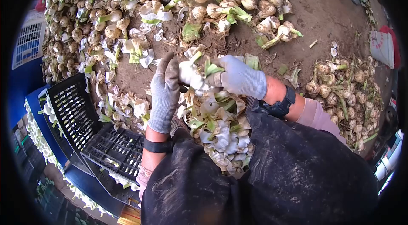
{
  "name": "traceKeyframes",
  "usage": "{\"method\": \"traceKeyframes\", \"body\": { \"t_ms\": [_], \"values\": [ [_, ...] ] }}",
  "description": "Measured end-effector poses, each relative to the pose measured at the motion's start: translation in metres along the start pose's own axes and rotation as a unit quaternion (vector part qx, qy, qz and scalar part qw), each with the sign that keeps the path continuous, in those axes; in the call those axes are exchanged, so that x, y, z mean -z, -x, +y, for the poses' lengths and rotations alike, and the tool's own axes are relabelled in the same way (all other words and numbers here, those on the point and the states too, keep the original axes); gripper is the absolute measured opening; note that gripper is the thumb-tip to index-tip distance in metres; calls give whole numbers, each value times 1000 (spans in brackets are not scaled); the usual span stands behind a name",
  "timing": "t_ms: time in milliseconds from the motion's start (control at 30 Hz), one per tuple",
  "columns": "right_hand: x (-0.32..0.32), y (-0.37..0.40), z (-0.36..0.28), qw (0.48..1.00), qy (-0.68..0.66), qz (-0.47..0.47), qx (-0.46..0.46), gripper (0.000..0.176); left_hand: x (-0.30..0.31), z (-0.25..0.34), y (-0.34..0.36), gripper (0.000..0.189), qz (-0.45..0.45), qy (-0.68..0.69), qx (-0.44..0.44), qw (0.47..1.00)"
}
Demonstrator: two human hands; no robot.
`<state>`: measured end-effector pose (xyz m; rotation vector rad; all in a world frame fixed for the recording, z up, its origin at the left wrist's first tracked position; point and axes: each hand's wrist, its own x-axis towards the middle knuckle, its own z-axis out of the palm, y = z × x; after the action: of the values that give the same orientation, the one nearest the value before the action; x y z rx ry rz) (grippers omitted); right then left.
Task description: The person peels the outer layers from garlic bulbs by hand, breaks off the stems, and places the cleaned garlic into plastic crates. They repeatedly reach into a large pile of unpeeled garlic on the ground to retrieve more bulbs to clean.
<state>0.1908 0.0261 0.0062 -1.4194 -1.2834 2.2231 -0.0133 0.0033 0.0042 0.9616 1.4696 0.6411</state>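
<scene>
In grey work gloves, both hands meet above my lap. My left hand [165, 91] is closed around a white garlic bulb [190, 73] with a short green stem stub pointing up and right. My right hand [241, 76] pinches a strip of garlic skin [212, 68], greenish and white, at the bulb's right side. The fingertips behind the bulb are partly hidden. Below the hands, a heap of peeled garlic skins [223, 133] lies between my knees.
A large pile of unpeeled garlic [106, 17] spreads along the far left and top. A smaller garlic pile [352, 93] sits at right. At left stands a black slatted crate [114, 146], near white garlic bulbs. A white bucket [381, 49] is far right.
</scene>
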Motion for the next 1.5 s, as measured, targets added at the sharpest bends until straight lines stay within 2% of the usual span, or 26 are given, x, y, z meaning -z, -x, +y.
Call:
{"method": "traceKeyframes", "body": {
  "t_ms": [67, 133, 200, 267, 300, 333, 400, 467, 533, 600, 667, 733, 767, 833, 867, 933, 1033, 1067, 1133, 1200, 1233, 1267, 1333, 1400, 1467, 1500],
  "values": [
    [-3, 2, 12, 982, 146, 24, 118, 34, -3, -11, -8, 46, 41, -15, -142, 989],
    [1, -3, 19, 978, 163, 46, 118, 35, -7, 6, 3, 43, 11, -9, -144, 989],
    [3, -4, 14, 973, 180, 65, 128, 36, -4, 0, -6, 34, -8, -113, -249, 962],
    [-3, 3, 2, 965, 205, 25, 161, 39, -6, -2, 3, 33, -50, 110, -83, 989],
    [-2, 0, 7, 928, 311, 62, 198, 26, -3, 1, 3, 30, -36, 53, -61, 996],
    [5, -2, 7, 927, 311, 62, 199, 26, -3, 4, 5, 30, -35, 54, -61, 996],
    [21, -3, 5, 840, 507, 171, 88, 19, 0, 11, 11, 27, -100, 276, 7, 956],
    [17, 1, 14, 854, 497, 138, 64, 17, 4, 0, 2, 36, -100, 399, -57, 910],
    [-9, 24, 17, 834, 505, -217, 54, 30, 11, 0, -3, 41, -51, 509, -42, 858],
    [-15, 34, 10, 823, 453, -340, 52, 40, 14, -8, -7, 38, -42, 541, -37, 839],
    [-9, 28, -15, 828, 526, -194, 3, 42, 13, -11, -3, 38, -41, 502, -10, 864],
    [-5, 11, -9, 845, 510, 60, 149, 37, 9, -7, -2, 33, -1, 472, 33, 881],
    [-4, 3, -12, 844, 511, 61, 149, 37, 7, -8, -2, 29, 32, 444, 19, 895],
    [-12, -12, -28, 920, 316, 154, 175, 33, 2, -1, 3, 20, 65, 409, 3, 910],
    [-15, -18, -30, 919, 316, 156, 174, 33, 1, -1, 2, 20, 63, 409, 4, 910],
    [-22, -29, -28, 920, 304, 188, 157, 30, 0, -4, 2, 19, 110, 271, -29, 956],
    [-25, -36, -22, 902, 370, 180, 132, 25, 0, -3, 5, 19, 114, 143, -81, 980],
    [-26, -34, -21, 892, 394, 179, 128, 23, -2, -3, 6, 19, 111, 80, -108, 985],
    [-28, -26, -29, 876, 437, 179, 96, 23, -1, -16, 0, 19, 114, 85, -136, 980],
    [-29, -22, -33, 859, 475, 176, 66, 22, 1, -21, 0, 20, 93, -75, -154, 981],
    [-28, -22, -33, 853, 490, 170, 66, 21, 2, -20, -1, 17, 79, -86, -154, 981],
    [-27, -21, -32, 846, 504, 164, 66, 22, 1, -17, 2, 17, 78, -86, -154, 981],
    [-18, -26, -18, 861, 467, 181, 92, 23, -1, -2, 9, 17, 39, 165, -78, 982],
    [-7, -30, 1, 874, 428, 197, 119, 23, 6, -5, 8, 22, 13, 218, -72, 973],
    [6, -27, 18, 874, 428, 211, 85, 16, 13, -1, 8, 34, 5, 379, -63, 923],
    [3, -11, 28, 880, 454, 124, 53, 17, 22, -11, 0, 43, 30, 457, -63, 887]
  ]
}}
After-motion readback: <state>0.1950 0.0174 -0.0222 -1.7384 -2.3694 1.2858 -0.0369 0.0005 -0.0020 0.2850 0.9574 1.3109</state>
